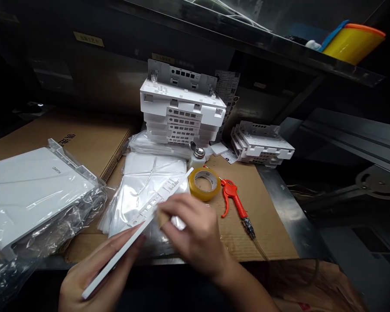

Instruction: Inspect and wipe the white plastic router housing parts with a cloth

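A white plastic housing panel (pixel 123 250) is tilted edge-on above the front of the bench. My left hand (pixel 92 262) grips its lower end, fingers on one side and thumb on the other. Pinched in my right hand (pixel 196 232) is a small tan piece (pixel 163 219), which meets the panel's long edge; blur hides what kind of piece it is. Beneath them lies a stack of clear plastic bags (pixel 154 167). A roll of yellowish clear tape (pixel 214 186) and a white pump bottle (pixel 197 159) with a metal top stand just beyond my right hand.
A red air blow gun (pixel 235 199) with a hose rests on the cardboard. White housings are stacked at the back (pixel 185 97) and at the right (pixel 264 143). A bagged white panel (pixel 42 186) lies left on flat cardboard (pixel 94 130). Overhead, a shelf holds a yellow container (pixel 354 45).
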Tool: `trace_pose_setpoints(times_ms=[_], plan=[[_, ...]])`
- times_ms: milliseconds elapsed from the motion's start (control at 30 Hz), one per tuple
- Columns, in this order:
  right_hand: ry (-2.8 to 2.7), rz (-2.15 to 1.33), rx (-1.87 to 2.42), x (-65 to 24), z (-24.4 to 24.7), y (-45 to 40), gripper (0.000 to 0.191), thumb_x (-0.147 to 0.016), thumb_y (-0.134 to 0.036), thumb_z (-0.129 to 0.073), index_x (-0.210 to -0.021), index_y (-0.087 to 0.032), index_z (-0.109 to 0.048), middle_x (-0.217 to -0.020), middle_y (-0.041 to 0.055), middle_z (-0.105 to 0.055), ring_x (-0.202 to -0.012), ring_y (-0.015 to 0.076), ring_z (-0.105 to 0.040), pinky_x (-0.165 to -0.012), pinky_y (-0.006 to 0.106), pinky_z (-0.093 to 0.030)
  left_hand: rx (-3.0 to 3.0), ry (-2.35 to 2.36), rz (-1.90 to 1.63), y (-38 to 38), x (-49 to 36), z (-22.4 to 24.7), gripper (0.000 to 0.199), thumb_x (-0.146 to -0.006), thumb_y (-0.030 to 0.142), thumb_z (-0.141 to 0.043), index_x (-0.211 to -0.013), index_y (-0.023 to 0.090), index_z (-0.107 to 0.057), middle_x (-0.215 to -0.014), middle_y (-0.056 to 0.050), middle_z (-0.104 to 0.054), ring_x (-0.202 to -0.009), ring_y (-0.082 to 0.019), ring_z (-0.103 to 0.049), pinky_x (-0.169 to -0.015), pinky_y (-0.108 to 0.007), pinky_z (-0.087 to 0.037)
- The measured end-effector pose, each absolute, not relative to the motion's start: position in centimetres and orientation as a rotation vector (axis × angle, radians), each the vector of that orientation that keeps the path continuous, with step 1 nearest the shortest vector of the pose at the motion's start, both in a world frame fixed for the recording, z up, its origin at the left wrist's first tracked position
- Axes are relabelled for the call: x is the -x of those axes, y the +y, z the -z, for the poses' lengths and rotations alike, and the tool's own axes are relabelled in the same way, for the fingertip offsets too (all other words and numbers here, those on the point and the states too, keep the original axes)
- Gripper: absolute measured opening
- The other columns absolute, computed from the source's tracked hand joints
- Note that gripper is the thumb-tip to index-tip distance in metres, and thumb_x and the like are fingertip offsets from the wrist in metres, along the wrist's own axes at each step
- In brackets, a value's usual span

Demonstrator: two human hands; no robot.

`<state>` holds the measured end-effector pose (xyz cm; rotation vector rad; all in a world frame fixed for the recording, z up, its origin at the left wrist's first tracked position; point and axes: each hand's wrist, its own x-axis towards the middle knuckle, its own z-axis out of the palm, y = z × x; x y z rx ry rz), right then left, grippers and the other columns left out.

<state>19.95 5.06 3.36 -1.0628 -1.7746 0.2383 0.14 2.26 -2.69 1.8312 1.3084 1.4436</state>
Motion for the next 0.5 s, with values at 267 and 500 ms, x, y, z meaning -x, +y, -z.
trace_pose_setpoints(times_ms=[267, 500], plan=[[-1.653, -0.14, 1.219, -21.3, -3.3, 6.7, 0.011, -0.097, -0.014, -0.064, -0.1, -0.019, -0.074, -0.093, 0.0055, -0.073, -0.083, 0.0164, -0.069, -0.075, 0.031, -0.058, -1.702, 1.285, -1.322, 2.5, -0.2, 1.8, 0.028, -0.087, 0.023, -0.081, -0.114, 0.031, -0.079, -0.113, 0.004, -0.08, -0.1, -0.016, -0.076, -0.098, -0.016, -0.057], [-1.88, -0.304, 0.961, -18.2, -3.8, 3.1, 0.018, -0.098, -0.01, -0.062, -0.114, -0.013, -0.071, -0.1, 0.0112, -0.076, -0.092, 0.019, -0.073, -0.086, 0.031, -0.062, -1.767, 1.193, -1.376, 2.6, 0.1, 1.9, 0.032, -0.09, 0.014, -0.072, -0.116, 0.033, -0.077, -0.113, 0.004, -0.08, -0.097, -0.014, -0.077, -0.093, -0.015, -0.058]])
